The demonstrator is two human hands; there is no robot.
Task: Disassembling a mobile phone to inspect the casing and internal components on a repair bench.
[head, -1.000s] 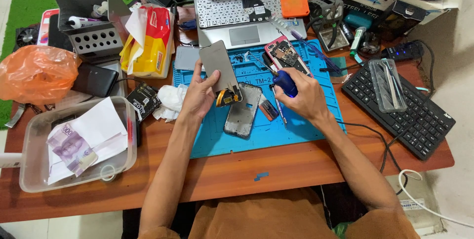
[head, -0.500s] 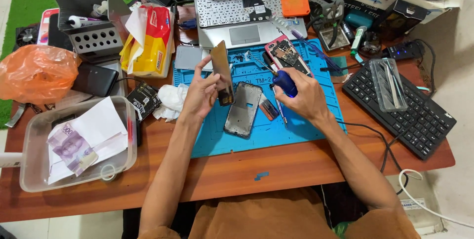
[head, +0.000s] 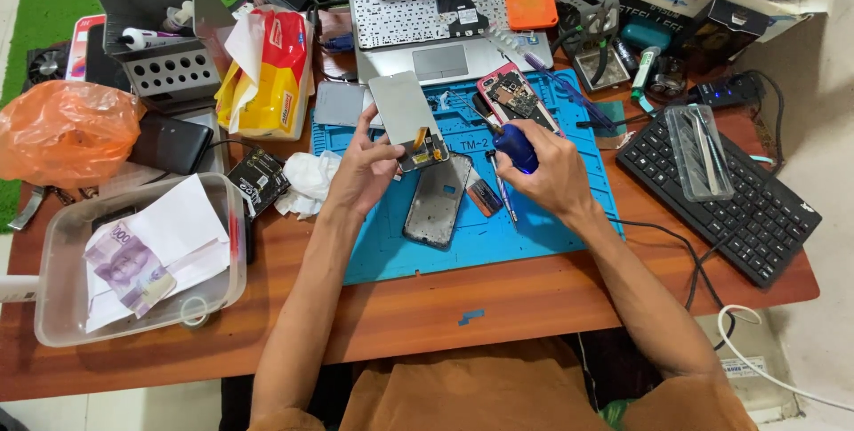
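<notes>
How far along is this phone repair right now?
Done: the phone frame lies opened on the blue mat, screen panel off. In hand: the left hand holds the screen panel lifted; the right hand grips a blue-handled screwdriver. Left: panel and frame are still apart.

I'm looking down at a reddish-brown wooden table (head: 498,293), and it's crowded. A blue work mat (head: 498,235) covers the middle, with a laptop (head: 427,31) just behind it. To my right sits a black keyboard (head: 721,191); to my left, a clear plastic tub (head: 53,306) (papers inside), a black power bank (head: 169,145) and an orange plastic bag (head: 62,128). A scrap of blue tape (head: 470,316) sticks near the front edge.
</notes>
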